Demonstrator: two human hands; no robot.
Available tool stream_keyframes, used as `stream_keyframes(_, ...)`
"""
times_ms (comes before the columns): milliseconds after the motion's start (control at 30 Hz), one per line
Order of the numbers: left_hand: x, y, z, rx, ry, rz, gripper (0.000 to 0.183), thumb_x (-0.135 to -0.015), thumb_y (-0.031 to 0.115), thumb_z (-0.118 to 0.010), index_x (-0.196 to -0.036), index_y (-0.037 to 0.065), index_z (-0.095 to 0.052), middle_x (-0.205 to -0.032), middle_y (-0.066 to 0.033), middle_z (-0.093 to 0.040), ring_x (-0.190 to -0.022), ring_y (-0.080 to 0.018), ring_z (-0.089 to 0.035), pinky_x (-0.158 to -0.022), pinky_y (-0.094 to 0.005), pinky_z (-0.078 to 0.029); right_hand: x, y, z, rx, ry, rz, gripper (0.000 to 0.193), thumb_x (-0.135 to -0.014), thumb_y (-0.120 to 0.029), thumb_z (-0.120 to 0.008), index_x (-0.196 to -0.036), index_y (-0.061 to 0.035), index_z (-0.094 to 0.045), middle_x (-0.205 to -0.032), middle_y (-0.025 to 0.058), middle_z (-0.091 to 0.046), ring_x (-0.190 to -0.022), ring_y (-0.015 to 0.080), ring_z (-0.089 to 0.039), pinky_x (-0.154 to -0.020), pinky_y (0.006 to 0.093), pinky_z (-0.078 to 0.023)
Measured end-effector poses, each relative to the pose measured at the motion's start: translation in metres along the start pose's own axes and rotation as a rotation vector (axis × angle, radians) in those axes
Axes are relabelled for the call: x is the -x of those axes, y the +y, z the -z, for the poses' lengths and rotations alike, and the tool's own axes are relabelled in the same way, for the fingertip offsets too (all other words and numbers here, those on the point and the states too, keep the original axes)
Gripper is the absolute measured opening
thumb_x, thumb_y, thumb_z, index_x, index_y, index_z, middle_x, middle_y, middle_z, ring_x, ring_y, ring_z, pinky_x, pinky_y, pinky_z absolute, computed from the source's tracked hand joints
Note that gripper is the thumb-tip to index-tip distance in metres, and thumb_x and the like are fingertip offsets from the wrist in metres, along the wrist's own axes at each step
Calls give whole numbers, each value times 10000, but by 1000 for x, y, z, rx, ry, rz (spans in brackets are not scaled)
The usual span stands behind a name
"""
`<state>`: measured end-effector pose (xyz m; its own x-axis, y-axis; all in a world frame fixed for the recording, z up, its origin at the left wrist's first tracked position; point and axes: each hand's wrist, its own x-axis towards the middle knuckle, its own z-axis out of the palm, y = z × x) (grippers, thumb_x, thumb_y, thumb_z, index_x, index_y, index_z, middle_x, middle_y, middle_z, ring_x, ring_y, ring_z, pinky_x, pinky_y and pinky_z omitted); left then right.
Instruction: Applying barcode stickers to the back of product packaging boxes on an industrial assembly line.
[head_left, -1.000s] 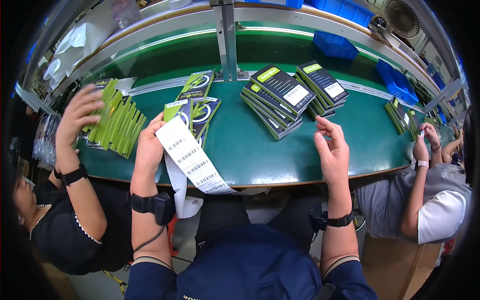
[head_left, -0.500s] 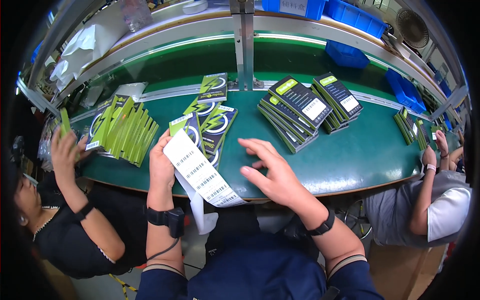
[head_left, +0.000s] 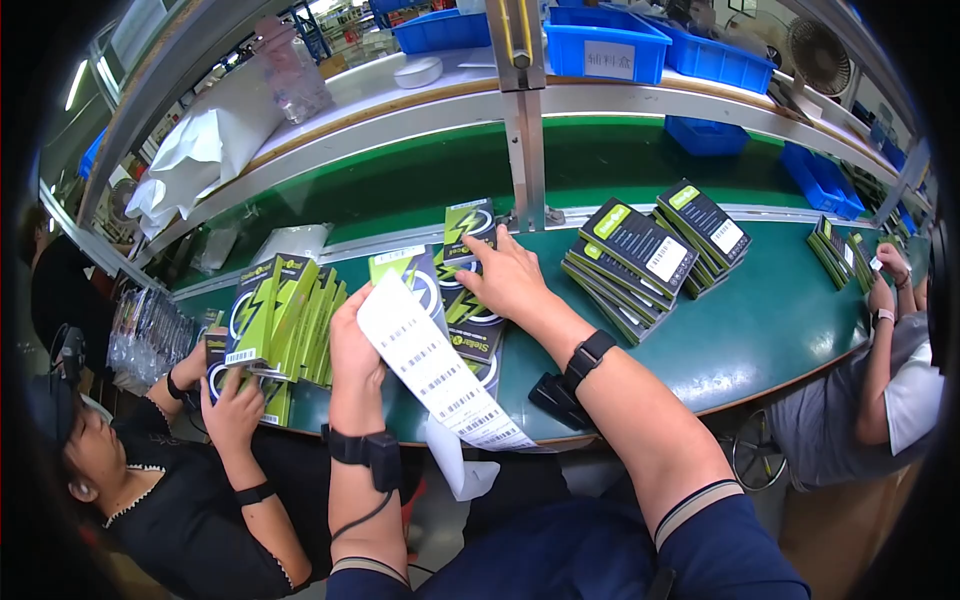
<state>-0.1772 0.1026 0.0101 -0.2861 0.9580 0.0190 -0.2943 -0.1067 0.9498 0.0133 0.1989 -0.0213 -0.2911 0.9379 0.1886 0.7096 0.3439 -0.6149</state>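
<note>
My left hand (head_left: 358, 345) is closed on a long white strip of barcode labels (head_left: 425, 365), which hangs down past the table's front edge with its backing curling below. Just behind the strip's top end is a green-and-black box (head_left: 398, 262); whether my left hand also grips it is hidden. My right hand (head_left: 510, 275) reaches over a loose pile of similar boxes (head_left: 475, 342). Its fingers are apart, with the fingertips at the farthest box (head_left: 466, 218), on or just above it.
Stacked dark boxes (head_left: 635, 255) stand right of my right hand. At left, a co-worker's hands (head_left: 232, 405) are at a row of green boxes (head_left: 290, 315). Another person's hands (head_left: 885, 280) are far right. Blue bins (head_left: 608, 45) sit on the shelf beyond a metal post (head_left: 522, 150).
My right hand has moved forward from above the table to the farthest box. My left hand still holds the label strip. The view has shifted, and the left co-worker's hands have come down to the boxes.
</note>
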Motion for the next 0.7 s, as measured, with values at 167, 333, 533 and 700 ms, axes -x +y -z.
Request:
stream_keyframes(167,-65,-20,4,35,-35,104,225,-1006,76,-592,-1161,-74,-653,-1022,-148,-740,-826,-204,-747,-714,-317,-618,1,-4,-4,-19,-30,84,502,-907,-357,-665,-1378,-189,-625,-1513,267,-438,-1426,369,-416,-1131,538,-307)
stream_keyframes(333,-90,-22,14,10,-97,110,203,-1008,105,-598,-1136,-34,-672,-970,-120,-749,-794,-209,-750,-682,-347,-626,17,-16,-3,-13,-153,206,438,-913,-322,-620,-1322,-172,-665,-1529,224,-458,-1432,416,-405,-1144,596,-296)
stream_keyframes(533,-73,-22,19,-101,-66,138,151,-1012,99,-579,-1074,-1,-674,-950,-115,-750,-766,-185,-744,-660,-321,-622,38,-11,6,-160,-153,323,449,-902,-273,-635,-1309,-87,-664,-1494,239,-492,-1388,442,-450,-1155,572,-312)
stream_keyframes(700,-55,-19,26,-196,-80,150,150,-1015,92,-554,-1062,26,-680,-921,-88,-747,-730,-163,-735,-645,-306,-618,73,-13,21,-193,-241,482,497,-893,-249,-686,-1349,-61,-621,-1514,277,-445,-1408,435,-426,-1174,514,-323)
